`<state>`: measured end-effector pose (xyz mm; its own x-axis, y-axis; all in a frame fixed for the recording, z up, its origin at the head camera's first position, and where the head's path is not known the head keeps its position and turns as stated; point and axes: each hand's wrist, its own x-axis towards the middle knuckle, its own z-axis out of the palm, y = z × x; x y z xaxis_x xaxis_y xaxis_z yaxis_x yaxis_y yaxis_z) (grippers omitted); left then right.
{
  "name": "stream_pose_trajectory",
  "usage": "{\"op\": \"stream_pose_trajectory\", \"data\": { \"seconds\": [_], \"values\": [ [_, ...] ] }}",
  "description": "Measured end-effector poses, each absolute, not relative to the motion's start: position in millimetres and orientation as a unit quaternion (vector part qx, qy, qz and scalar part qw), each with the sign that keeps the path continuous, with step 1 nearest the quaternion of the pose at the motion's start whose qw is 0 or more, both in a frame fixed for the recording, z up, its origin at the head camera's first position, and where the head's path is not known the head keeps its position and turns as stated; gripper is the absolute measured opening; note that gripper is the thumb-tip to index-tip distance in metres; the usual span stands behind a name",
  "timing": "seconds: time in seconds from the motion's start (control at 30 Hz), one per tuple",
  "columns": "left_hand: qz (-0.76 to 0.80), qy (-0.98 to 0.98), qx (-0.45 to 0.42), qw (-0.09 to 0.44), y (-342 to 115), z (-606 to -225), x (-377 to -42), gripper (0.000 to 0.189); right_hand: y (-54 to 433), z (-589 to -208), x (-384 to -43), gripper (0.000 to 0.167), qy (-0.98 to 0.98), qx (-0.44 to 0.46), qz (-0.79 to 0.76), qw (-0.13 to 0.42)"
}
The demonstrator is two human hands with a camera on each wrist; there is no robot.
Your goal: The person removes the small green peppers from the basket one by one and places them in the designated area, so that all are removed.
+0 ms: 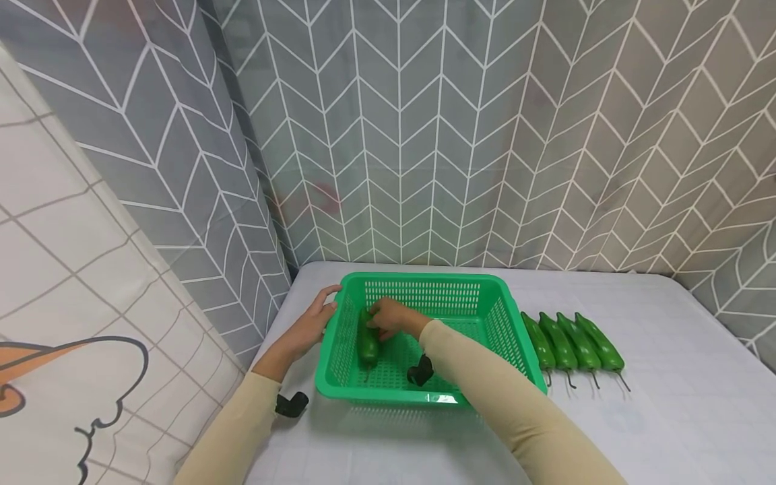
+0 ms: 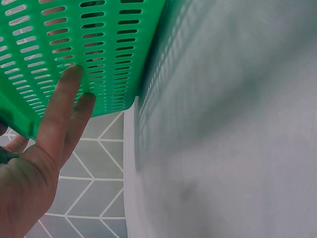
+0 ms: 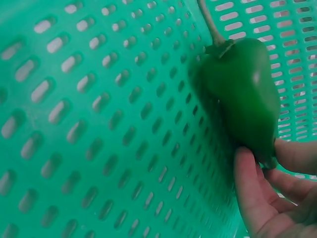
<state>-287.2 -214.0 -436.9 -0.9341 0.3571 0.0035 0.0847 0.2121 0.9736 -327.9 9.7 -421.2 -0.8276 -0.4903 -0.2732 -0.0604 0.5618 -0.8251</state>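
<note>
Inside a green plastic basket (image 1: 407, 397), along its left side, a long green chili pepper (image 1: 367, 349) lies with its stem toward the front. My right hand (image 1: 395, 318) reaches in and pinches the pepper near its pointed end; in the right wrist view, thumb and fingertips (image 3: 244, 161) meet around that tip. From outside, my left hand (image 1: 312, 322) rests against the left rim of the basket. Two straight fingers (image 2: 62, 111) of it lie on the slotted outer wall in the left wrist view. Its thumb is at the rim.
Several green chili peppers (image 1: 584, 347) lie side by side right of the basket, stems to the front. All stand on a white-covered table (image 1: 679, 377). Patterned grey curtains (image 1: 418, 135) hang behind and at the sides, and a white tiled-print sheet (image 1: 67, 269) hangs left.
</note>
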Motion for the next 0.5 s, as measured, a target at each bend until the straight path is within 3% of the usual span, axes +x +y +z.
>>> {"op": "stream_pose_trajectory", "data": {
  "seconds": [0.5],
  "values": [
    [0.612, 0.771, 0.136, 0.112, -212, -434, -287, 0.046, 14, -410, -327, 0.043, 0.842, -0.153, -0.457, 0.243]
  ]
}}
